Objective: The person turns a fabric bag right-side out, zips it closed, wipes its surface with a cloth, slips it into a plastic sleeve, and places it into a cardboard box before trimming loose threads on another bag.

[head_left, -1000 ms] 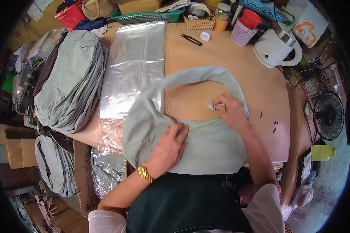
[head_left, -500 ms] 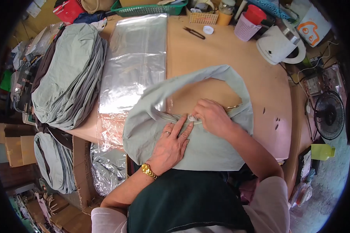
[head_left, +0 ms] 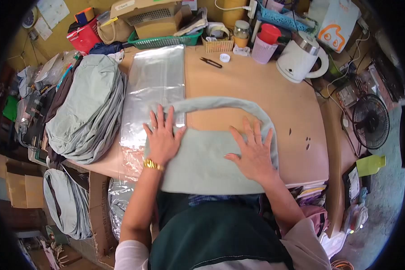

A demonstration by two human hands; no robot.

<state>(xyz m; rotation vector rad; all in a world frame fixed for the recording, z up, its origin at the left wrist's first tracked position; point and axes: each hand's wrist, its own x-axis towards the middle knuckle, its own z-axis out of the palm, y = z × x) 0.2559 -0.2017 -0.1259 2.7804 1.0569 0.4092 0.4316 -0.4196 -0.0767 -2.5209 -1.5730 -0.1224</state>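
Observation:
A pale grey-green cloth shoulder bag [head_left: 207, 164] lies flat on the table in front of me, its wide strap [head_left: 220, 102] curving away at the top. My left hand [head_left: 163, 137] rests spread on the bag's left side, near the base of the strap. On the right side, my right hand [head_left: 254, 153] lies with fingers apart on the cloth. Neither hand grips anything. Beneath and beyond the bag's left edge is a stack of clear plastic sleeves [head_left: 155, 74].
A pile of similar grey-green bags [head_left: 87, 108] sits at the left. Small thread snips [head_left: 211, 62] and a white round lid [head_left: 224, 57] lie toward the back. A white electric kettle [head_left: 299, 58], a lilac cup [head_left: 263, 49] and a green basket [head_left: 166, 41] stand along the rear.
My right hand has left the bag's opening and both hands now lie spread apart on the cloth. The bag looks flatter, its opening edge straighter and its strap lower. The camera view has shifted.

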